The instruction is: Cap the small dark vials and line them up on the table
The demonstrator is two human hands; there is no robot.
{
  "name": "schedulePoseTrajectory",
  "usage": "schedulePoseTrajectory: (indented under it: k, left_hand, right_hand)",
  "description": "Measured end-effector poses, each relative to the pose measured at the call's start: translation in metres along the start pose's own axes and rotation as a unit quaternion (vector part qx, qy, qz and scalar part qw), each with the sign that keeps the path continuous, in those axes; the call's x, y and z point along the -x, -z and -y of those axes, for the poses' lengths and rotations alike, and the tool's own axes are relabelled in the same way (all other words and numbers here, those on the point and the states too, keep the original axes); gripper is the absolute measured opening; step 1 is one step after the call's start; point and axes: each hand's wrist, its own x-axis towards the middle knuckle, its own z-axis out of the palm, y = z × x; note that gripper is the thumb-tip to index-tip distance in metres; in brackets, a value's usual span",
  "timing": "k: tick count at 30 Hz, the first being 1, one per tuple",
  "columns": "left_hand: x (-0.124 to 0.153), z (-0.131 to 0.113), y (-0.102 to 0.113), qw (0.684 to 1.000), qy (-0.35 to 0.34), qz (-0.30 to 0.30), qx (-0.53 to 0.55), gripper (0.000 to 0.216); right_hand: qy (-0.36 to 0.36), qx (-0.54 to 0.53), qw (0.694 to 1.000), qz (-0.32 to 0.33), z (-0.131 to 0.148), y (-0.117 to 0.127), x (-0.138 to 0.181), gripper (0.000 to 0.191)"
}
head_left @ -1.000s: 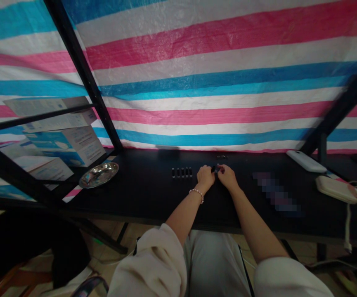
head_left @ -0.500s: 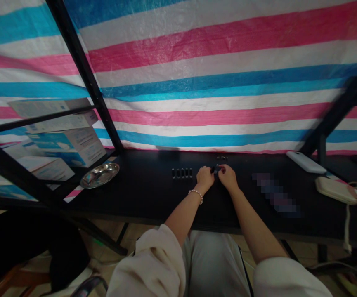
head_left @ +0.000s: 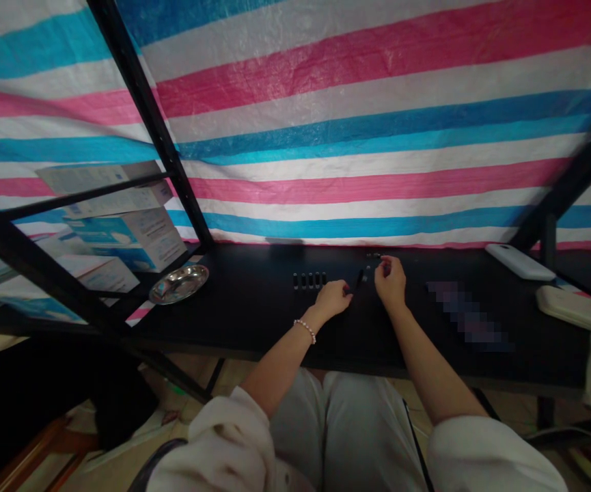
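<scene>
- A stack of cardboard boxes (head_left: 154, 236) stands toward ten o'clock, taking the slim black piece between my hands as the dial's centre and twelve as straight ahead of me.
- A shiny metal dish (head_left: 179, 285) lies at nine, well apart from me on the black tabletop (head_left: 254, 307).
- Five small black cylinders with pale ends (head_left: 311, 281) stand in a row at nine, near my left hand.
- My left hand (head_left: 333, 299), beaded bracelet (head_left: 305, 331) at its wrist, is at eight; its fingers are bent with the tips close together, and I cannot tell whether they pinch anything.
- The slim black piece (head_left: 359, 279) is between my hands, small pale bits (head_left: 367, 270) just beside it at one.
- My right hand (head_left: 391, 280) is at three, thumb and forefinger curled toward each other; I cannot tell whether they grip something.
- A pixelated item (head_left: 466, 318) lies at four.
- A white, flat, rounded device (head_left: 520, 262) rests between two and three.
</scene>
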Motion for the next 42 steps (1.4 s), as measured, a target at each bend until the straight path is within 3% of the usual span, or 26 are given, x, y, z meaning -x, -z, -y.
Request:
schedulePoseTrajectory:
  k: [4, 9, 14, 21, 35, 42]
  left_hand:
    - [0.017, 0.016, 0.016, 0.997, -0.066, 0.040, 0.032, 0.023]
    - [0.027, 0.027, 0.020, 0.991, -0.101, -0.055, 0.066, 0.029]
    - [0.033, 0.034, 0.022, 0.972, -0.098, -0.188, 0.105, 0.037]
    - [0.038, 0.038, 0.023, 0.947, -0.110, -0.278, 0.122, 0.037]
    - [0.038, 0.037, 0.024, 0.944, -0.117, -0.295, 0.087, 0.034]
    - [0.038, 0.038, 0.024, 0.943, -0.115, -0.300, 0.086, 0.036]
  right_hand:
    - [0.086, -0.050, 0.995, 0.008, 0.032, -0.001, 0.008, 0.022]
    - [0.175, -0.097, 0.975, 0.092, 0.064, -0.024, 0.022, 0.017]
    - [0.114, -0.113, 0.973, 0.164, 0.065, -0.049, 0.034, 0.025]
    - [0.096, -0.125, 0.966, 0.205, 0.059, -0.059, 0.041, 0.034]
    - [0.061, -0.113, 0.962, 0.239, 0.052, -0.074, 0.043, 0.027]
    - [0.049, -0.107, 0.970, 0.215, 0.052, -0.066, 0.044, 0.024]
